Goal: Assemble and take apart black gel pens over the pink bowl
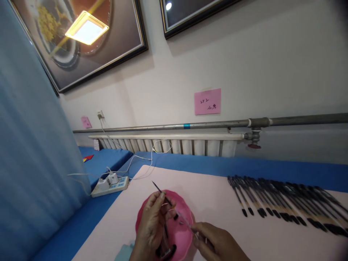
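Above a pink scalloped bowl point(181, 241), my left hand point(152, 221) pinches a thin dark rod point(157, 187) whose pointed end sticks up to the left. My right hand point(214, 241) is closed around a slim pale, clear-looking tube point(185, 219), which slants up toward the left fingers. A black-ended piece shows between the hands. Whether the rod and tube touch is unclear. Inside the bowl lie dark and clear pieces point(168, 252) with black ends, partly hidden by my left hand.
On the pink sheet at right, several slim dark pen-like sticks point(274, 197) with black ends lie in a row. A power strip point(110, 186) with plugged-in chargers and white cables sits at left, near a blue curtain point(35, 145). Light-blue material point(124, 252) lies beside the bowl. A radiator point(187, 145) runs behind.
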`<state>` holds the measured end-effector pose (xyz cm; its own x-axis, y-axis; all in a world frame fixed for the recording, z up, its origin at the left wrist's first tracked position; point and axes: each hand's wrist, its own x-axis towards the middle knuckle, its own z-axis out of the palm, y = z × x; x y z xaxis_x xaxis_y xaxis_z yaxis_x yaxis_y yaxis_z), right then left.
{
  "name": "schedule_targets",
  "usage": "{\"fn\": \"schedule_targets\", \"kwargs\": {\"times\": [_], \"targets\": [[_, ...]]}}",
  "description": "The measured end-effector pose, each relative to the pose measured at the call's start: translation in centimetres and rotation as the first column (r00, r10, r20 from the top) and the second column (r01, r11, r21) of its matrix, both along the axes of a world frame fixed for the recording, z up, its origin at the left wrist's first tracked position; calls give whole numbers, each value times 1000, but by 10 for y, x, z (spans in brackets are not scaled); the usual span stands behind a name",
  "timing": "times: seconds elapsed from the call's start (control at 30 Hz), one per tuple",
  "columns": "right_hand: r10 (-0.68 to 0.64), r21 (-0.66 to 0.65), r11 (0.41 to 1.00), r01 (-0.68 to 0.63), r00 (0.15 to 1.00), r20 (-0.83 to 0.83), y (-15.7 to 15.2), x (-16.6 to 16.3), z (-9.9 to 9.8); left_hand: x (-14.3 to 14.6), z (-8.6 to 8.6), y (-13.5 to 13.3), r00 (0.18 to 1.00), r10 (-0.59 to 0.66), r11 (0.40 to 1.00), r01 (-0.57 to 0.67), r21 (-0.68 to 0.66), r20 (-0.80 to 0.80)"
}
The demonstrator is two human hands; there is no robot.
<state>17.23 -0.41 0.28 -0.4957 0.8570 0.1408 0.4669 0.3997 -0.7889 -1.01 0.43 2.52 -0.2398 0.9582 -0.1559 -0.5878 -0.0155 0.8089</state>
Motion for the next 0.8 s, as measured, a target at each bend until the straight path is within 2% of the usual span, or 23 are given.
{"fn": "schedule_targets", "kwargs": {"times": [0.17, 0.6, 0.73, 0.8], "targets": [[-13, 9, 1000, 13, 999, 48, -1, 1, -1, -1, 0, 0, 997, 78, 997, -78, 20, 18], [-15, 41, 999, 13, 998, 61, -1, 1, -3, 5, -1, 1, 997, 16, 1000, -16, 7, -78], [-22, 35, 999, 20, 998, 55, -1, 0, -1, 10, 0, -2, 986, 0, 1000, 1, 7, -165], [-20, 18, 1000, 20, 999, 29, -2, 0, 2, 13, 1, -5, 971, -60, 998, 65, 15, -229]]}}
